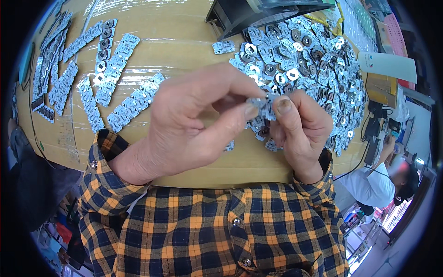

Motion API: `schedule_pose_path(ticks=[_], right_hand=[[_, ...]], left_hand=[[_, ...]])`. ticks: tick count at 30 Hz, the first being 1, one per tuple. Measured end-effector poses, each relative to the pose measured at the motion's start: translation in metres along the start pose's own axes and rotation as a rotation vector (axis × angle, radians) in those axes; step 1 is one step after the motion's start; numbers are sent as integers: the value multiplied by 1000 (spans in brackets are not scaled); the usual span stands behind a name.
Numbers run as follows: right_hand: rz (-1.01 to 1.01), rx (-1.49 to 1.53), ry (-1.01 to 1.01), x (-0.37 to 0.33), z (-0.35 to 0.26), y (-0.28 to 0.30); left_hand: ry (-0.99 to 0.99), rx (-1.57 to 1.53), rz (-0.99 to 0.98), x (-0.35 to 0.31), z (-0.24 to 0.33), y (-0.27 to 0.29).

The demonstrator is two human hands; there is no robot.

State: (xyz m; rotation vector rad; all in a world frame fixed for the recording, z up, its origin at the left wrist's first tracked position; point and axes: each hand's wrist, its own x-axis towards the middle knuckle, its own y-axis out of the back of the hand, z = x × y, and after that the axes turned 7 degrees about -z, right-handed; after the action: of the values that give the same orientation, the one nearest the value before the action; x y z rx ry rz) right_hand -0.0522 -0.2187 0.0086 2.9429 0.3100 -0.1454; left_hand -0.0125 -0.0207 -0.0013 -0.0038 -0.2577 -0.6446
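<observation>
My left hand (pixel 191 122) pinches a small silvery metal part (pixel 264 107) between thumb and fingers. From the other side, the thumb and bent fingers of my right hand (pixel 301 131) close on it too. The fingertips hide much of the part, and I cannot tell whether it is one piece or two put together. Both hands are held above the table, in front of a large loose heap of similar flat metal parts (pixel 318 76), some with round dark or bright discs. A single part (pixel 224 47) lies apart, left of the heap.
On the left of the tan table (pixel 180 46), similar parts lie in rows (pixel 117 69). A black bin (pixel 258 18) lies tipped at the heap's far side. A white sheet (pixel 387 66) and a pink basket (pixel 396 36) are at the right. A person in white (pixel 369 184) sits beyond.
</observation>
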Motion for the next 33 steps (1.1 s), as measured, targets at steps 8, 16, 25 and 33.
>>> schedule_pose_path(ticks=[8,16,25,33], right_hand=[[-42,-360,273,5,-2,3],[-4,-240,190,3,-10,4],[109,-399,289,6,-4,5],[116,-392,223,6,-5,4]], left_hand=[[-11,-39,20,0,-6,-1],[237,-402,67,-1,-1,-2],[236,-309,152,1,0,-2],[230,-312,-23,-3,-5,-5]])
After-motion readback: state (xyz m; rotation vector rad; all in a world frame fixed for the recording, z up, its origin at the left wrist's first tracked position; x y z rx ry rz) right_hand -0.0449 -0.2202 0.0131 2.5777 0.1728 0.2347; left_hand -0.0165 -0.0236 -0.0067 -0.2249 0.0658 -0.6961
